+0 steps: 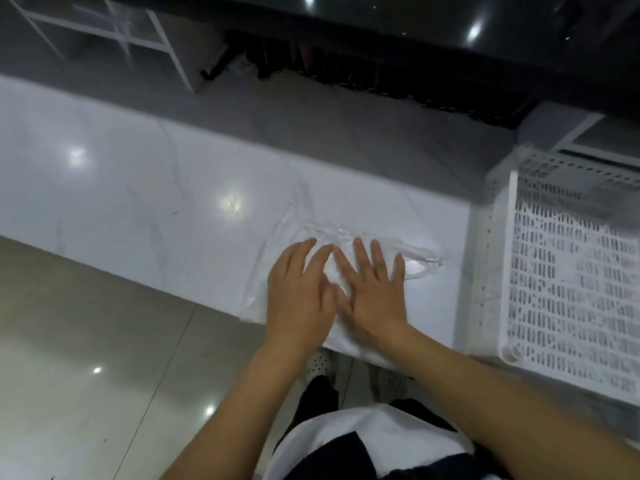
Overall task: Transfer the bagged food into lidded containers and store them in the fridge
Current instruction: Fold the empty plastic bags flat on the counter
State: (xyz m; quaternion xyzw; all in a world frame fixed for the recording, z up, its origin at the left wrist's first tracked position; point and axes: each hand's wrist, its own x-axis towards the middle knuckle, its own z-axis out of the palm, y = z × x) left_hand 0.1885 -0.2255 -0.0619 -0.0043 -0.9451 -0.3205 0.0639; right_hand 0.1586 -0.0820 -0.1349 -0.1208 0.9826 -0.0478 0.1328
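Both hands lie flat, fingers straight and spread, gripping nothing: the left hand (299, 292) and right hand (375, 291) press side by side on a plastic bag (346, 237). The bag is thin, translucent white and crinkled, spread flat beneath the palms on the white marble counter (138, 188), its handle loop trailing just right of the right hand. Further right stands a white perforated basket (568, 278).
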